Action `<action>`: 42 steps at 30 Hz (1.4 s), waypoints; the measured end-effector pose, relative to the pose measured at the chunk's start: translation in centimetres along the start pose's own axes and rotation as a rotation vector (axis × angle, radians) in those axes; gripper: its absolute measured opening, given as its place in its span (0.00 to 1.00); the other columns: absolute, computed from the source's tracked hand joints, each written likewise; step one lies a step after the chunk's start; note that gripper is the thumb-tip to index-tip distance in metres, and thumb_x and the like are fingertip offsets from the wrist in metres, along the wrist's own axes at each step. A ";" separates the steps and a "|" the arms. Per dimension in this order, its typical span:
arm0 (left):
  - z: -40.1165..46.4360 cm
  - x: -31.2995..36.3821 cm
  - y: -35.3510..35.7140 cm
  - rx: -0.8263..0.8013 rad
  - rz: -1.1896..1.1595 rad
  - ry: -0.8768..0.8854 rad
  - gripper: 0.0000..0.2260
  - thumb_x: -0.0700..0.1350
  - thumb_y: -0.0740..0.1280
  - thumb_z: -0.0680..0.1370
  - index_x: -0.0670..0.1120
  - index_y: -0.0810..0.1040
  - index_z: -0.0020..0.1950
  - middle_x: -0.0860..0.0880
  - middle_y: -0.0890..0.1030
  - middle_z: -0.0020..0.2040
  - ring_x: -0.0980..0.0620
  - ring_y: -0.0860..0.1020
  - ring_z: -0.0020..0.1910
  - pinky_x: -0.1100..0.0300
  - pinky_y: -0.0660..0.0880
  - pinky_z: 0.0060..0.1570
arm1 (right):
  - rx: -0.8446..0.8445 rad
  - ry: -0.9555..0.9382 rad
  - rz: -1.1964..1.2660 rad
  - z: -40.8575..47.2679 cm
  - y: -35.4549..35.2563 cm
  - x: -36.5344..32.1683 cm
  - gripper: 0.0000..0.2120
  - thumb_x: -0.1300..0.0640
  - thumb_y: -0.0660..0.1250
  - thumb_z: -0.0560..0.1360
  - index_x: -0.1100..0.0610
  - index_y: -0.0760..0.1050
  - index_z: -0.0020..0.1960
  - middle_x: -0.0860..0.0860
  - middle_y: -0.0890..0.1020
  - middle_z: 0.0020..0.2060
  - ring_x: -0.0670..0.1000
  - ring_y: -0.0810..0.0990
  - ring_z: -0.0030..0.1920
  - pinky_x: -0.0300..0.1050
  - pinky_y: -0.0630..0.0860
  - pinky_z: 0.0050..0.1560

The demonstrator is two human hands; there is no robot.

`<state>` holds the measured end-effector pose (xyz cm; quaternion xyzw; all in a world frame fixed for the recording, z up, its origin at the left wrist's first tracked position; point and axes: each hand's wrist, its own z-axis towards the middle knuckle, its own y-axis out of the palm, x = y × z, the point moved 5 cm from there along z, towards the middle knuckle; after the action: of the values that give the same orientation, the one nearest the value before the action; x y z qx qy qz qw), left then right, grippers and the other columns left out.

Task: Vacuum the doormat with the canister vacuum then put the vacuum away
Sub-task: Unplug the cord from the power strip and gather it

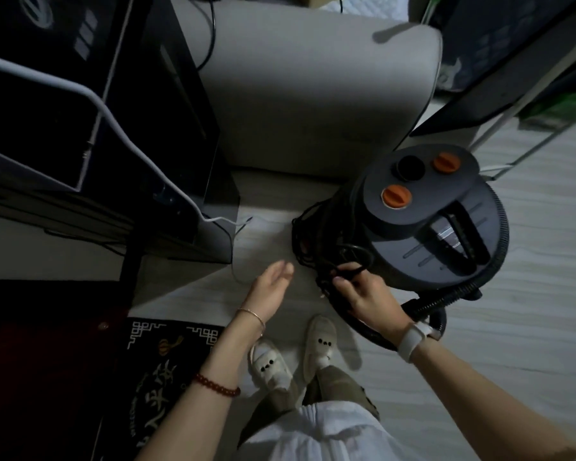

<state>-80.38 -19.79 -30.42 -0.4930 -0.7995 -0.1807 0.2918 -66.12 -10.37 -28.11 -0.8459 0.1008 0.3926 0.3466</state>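
Observation:
The canister vacuum (423, 214), dark grey with two orange caps on its lid, stands on the pale floor right of centre. A bundle of black power cord (316, 234) hangs coiled against its left side. My right hand (363, 294) is closed on a loop of that cord at the canister's lower left. My left hand (271, 287) hovers open just left of the cord, palm turned toward it, holding nothing. The ribbed black hose (446, 299) curls out from under the canister behind my right wrist. The dark doormat (160, 367) with a white border pattern lies at lower left.
A grey sofa arm (313, 94) rises directly behind the vacuum. Dark furniture with a white tube frame (107, 108) fills the left side, and a thin white cable (240, 224) trails on the floor. A dark shelf unit (512, 78) stands at upper right. My slippered feet (293, 354) are beside the mat.

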 end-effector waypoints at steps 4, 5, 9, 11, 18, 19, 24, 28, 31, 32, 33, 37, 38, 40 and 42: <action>5.8 -7.0 1.1 -0.155 -0.496 -0.546 0.23 0.62 0.59 0.73 0.44 0.76 0.53 0.46 0.79 0.37 0.49 0.79 0.32 0.59 0.76 0.32 | -0.010 -0.022 0.107 1.9 4.7 2.4 0.15 0.55 0.61 0.77 0.58 0.66 0.62 0.47 0.74 0.49 0.44 0.74 0.51 0.22 0.64 0.45; 7.0 -7.5 1.7 -0.207 -0.555 -0.547 0.22 0.63 0.57 0.75 0.45 0.76 0.49 0.46 0.80 0.33 0.50 0.79 0.28 0.61 0.75 0.27 | 0.001 -0.011 0.102 2.8 5.7 3.2 0.17 0.55 0.61 0.77 0.58 0.64 0.64 0.46 0.73 0.50 0.44 0.73 0.51 0.20 0.63 0.44; 13.2 -9.5 2.1 -0.174 -0.765 -0.458 0.34 0.70 0.49 0.73 0.44 0.70 0.62 0.43 0.77 0.52 0.46 0.77 0.49 0.50 0.72 0.49 | -0.049 0.150 -0.057 7.1 9.6 7.9 0.21 0.50 0.58 0.78 0.60 0.60 0.66 0.58 0.80 0.52 0.59 0.78 0.53 0.45 0.72 0.49; 15.9 -9.8 1.1 -0.058 -0.807 -0.347 0.27 0.69 0.49 0.73 0.50 0.67 0.59 0.45 0.76 0.52 0.48 0.75 0.50 0.51 0.68 0.52 | -0.153 0.177 -0.255 8.7 12.0 10.4 0.22 0.48 0.55 0.79 0.61 0.59 0.66 0.63 0.80 0.52 0.64 0.78 0.53 0.53 0.74 0.50; 22.4 -12.6 -3.1 0.429 -0.229 -0.036 0.13 0.48 0.58 0.80 0.44 0.73 0.38 0.40 0.71 0.21 0.60 0.64 0.20 0.69 0.61 0.21 | -0.503 0.007 -0.147 13.8 19.0 16.3 0.23 0.49 0.59 0.78 0.56 0.62 0.70 0.55 0.74 0.63 0.55 0.73 0.63 0.48 0.69 0.63; 23.1 -13.0 -4.7 0.539 -0.168 0.029 0.13 0.47 0.59 0.80 0.42 0.76 0.40 0.35 0.74 0.29 0.58 0.65 0.24 0.68 0.61 0.23 | -0.451 0.019 -0.127 15.3 19.3 17.7 0.24 0.50 0.60 0.78 0.57 0.62 0.71 0.56 0.71 0.66 0.55 0.70 0.66 0.47 0.66 0.66; 26.9 -16.7 -7.6 0.494 0.005 0.191 0.09 0.42 0.62 0.78 0.43 0.80 0.41 0.54 0.72 0.19 0.66 0.66 0.21 0.72 0.62 0.24 | -0.065 0.053 -0.161 25.3 23.2 23.2 0.25 0.59 0.58 0.78 0.65 0.56 0.72 0.62 0.63 0.71 0.59 0.62 0.70 0.37 0.53 0.67; 31.7 -21.0 -8.6 0.465 0.053 0.192 0.06 0.39 0.64 0.77 0.40 0.81 0.46 0.58 0.74 0.27 0.70 0.68 0.21 0.78 0.62 0.24 | -0.029 0.175 -0.282 33.8 28.8 28.8 0.31 0.55 0.56 0.80 0.70 0.44 0.72 0.65 0.53 0.73 0.60 0.53 0.73 0.41 0.45 0.70; 34.8 -23.2 -10.4 0.486 0.037 0.201 0.07 0.39 0.64 0.77 0.38 0.81 0.46 0.51 0.81 0.30 0.69 0.71 0.23 0.79 0.64 0.27 | 0.006 0.344 -0.283 37.6 31.8 32.4 0.36 0.52 0.58 0.78 0.71 0.43 0.72 0.67 0.54 0.72 0.62 0.54 0.73 0.48 0.50 0.71; 35.6 -23.8 -10.9 0.499 0.033 0.197 0.08 0.39 0.64 0.77 0.38 0.81 0.47 0.48 0.82 0.31 0.68 0.71 0.24 0.78 0.64 0.27 | 0.014 0.349 -0.253 38.4 32.4 32.7 0.33 0.53 0.58 0.79 0.71 0.46 0.72 0.67 0.57 0.72 0.62 0.57 0.71 0.47 0.53 0.69; 36.1 -24.2 -11.3 0.513 0.026 0.188 0.08 0.40 0.64 0.77 0.39 0.81 0.47 0.51 0.82 0.35 0.68 0.71 0.24 0.78 0.64 0.27 | 0.039 0.342 -0.213 39.1 32.8 32.8 0.29 0.55 0.57 0.79 0.71 0.50 0.71 0.66 0.61 0.70 0.62 0.61 0.70 0.46 0.56 0.67; 36.3 -24.5 -11.6 0.508 0.007 0.167 0.07 0.40 0.64 0.77 0.42 0.81 0.44 0.52 0.83 0.35 0.68 0.72 0.27 0.78 0.65 0.29 | 0.214 0.340 -0.197 38.6 30.4 32.6 0.21 0.57 0.56 0.79 0.71 0.61 0.66 0.66 0.68 0.66 0.62 0.67 0.66 0.47 0.60 0.64; 36.1 -24.3 -11.3 0.496 0.003 0.161 0.07 0.40 0.64 0.77 0.41 0.82 0.45 0.48 0.82 0.35 0.67 0.71 0.24 0.78 0.64 0.27 | 0.255 0.332 -0.193 38.0 29.3 33.1 0.21 0.57 0.57 0.79 0.71 0.63 0.66 0.67 0.69 0.65 0.63 0.67 0.66 0.48 0.61 0.65; 35.8 -23.7 -10.4 0.456 0.017 0.158 0.07 0.39 0.63 0.77 0.40 0.81 0.44 0.43 0.80 0.29 0.68 0.70 0.22 0.78 0.63 0.25 | 0.255 0.302 -0.203 36.6 27.9 33.7 0.21 0.58 0.57 0.78 0.71 0.64 0.65 0.68 0.70 0.64 0.64 0.68 0.65 0.50 0.63 0.66; 35.7 -22.9 -9.5 0.419 0.045 0.175 0.08 0.38 0.63 0.77 0.42 0.80 0.41 0.53 0.76 0.26 0.69 0.71 0.22 0.77 0.64 0.26 | 0.184 0.283 -0.215 35.3 27.5 34.4 0.19 0.58 0.57 0.78 0.70 0.67 0.63 0.68 0.72 0.62 0.64 0.71 0.63 0.50 0.65 0.64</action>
<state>-91.30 -19.10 -72.52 -0.4217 -0.7801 -0.0464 0.4598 -76.14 -3.71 -83.20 -0.8633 0.0932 0.2196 0.4447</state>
